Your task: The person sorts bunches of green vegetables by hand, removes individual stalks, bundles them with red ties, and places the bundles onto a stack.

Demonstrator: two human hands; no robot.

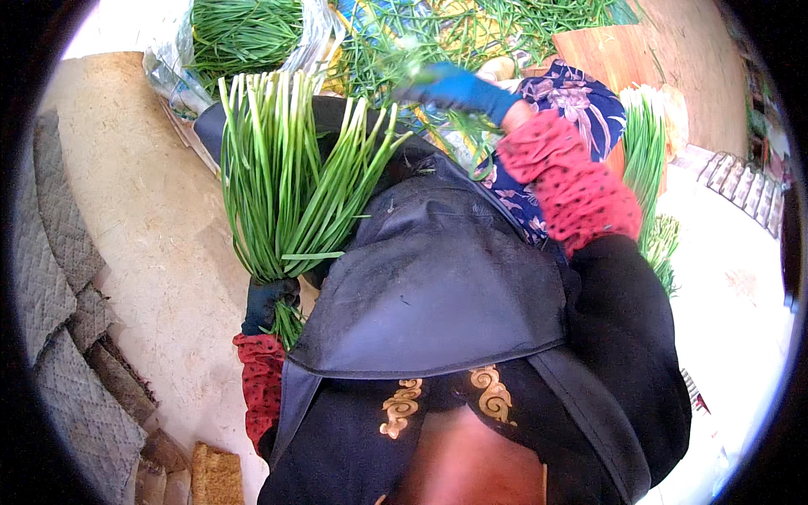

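Observation:
My left hand (262, 306), in a dark blue glove and red dotted sleeve cover, is closed around a thick bunch of green chives (271, 170). The pale cut ends point away from me and fan out, while leaf tips poke out below the grip. My right hand (464, 91), in a blue glove, reaches over loose chive leaves (372, 69) and is blurred by motion. Something pale and green shows at its fingertips, too smeared to make out. A black apron (442, 284) covers my lap between the two arms.
A clear plastic bag (170, 57) of chives stands at the far left. Another chive bundle (644, 145) lies at the right, near a wooden board (606, 53). Grey quilted cloth (82, 404) lies on the floor at left, with a brown brush-like block (216, 476) nearby.

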